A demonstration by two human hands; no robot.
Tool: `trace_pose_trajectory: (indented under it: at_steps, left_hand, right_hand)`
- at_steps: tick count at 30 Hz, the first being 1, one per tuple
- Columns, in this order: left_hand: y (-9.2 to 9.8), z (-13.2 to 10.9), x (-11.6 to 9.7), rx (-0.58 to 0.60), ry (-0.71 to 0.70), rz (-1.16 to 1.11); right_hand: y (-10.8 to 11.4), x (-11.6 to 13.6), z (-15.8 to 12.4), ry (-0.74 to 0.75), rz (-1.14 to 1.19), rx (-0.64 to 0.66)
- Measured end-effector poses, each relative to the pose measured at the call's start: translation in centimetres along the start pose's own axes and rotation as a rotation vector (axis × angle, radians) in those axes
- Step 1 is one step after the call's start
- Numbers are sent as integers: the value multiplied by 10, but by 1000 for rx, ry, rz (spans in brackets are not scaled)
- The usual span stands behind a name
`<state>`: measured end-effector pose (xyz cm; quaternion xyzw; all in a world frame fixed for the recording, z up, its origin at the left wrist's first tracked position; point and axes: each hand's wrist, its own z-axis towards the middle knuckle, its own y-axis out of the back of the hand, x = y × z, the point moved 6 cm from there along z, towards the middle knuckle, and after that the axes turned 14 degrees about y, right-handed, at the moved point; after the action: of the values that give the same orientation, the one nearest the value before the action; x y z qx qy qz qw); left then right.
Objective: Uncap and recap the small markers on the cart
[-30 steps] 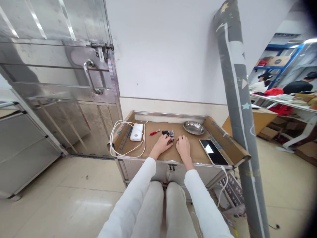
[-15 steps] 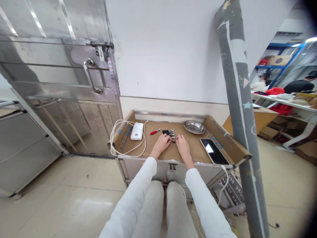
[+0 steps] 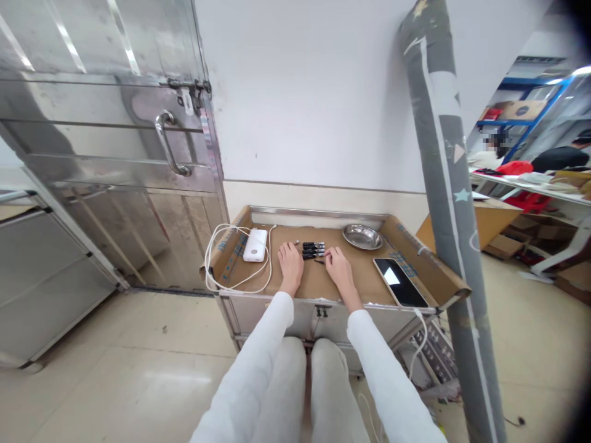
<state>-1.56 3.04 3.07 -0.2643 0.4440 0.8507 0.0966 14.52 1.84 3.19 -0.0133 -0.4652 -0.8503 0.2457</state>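
Several black markers [image 3: 314,247] with silvery ends lie side by side in a stack-like row on the cardboard-covered cabinet top [image 3: 318,284]. My left hand [image 3: 290,264] is palm down left of them, over the spot of the red item, of which only a small tip [image 3: 297,242] shows beyond the fingers; whether it is gripped is hidden. My right hand [image 3: 338,268] is at the row's right end, fingers bent, near a small thin black piece [image 3: 319,262]. What its fingertips hold, if anything, is too small to tell.
A white power bank [image 3: 255,245] with a looped white cable is at the left. A round metal dish [image 3: 362,236] stands at the back right, a phone [image 3: 399,282] at the right. A tall grey roll [image 3: 455,184] leans beside the cabinet. People sit far right.
My left hand has moved left from the markers onto the red item, covering most of it. My right hand has stayed nearly in place, and the thin black piece now shows more clearly.
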Motion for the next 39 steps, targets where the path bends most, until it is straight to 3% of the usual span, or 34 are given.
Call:
trace_pose_trajectory:
  at_steps: [7,15,18,22,25,31,39]
  left_hand:
    - [0,0,6,15,61,62]
    - [-1,1,8,-3,75,48]
    - [4,2,-1,42,-13,8]
    - [9,-7,-24,181,-335,-171]
    - [10,-13,-31,277,-475,-297]
    - [11,-16,-32,356,-496,-446]
    - [20,-12,-30,281,-429,-567]
  right_hand:
    - [-11,4,2,196,140,44]
    - [-17,0,1,209,65,79]
    - [-13,-3,1,174,29,21]
    - [-3,-4,2,135,43,-102]
    - [4,-1,2,137,89,-178]
    - [3,1,2,123,230,-145]
    - [-7,-3,0,118,290,-85]
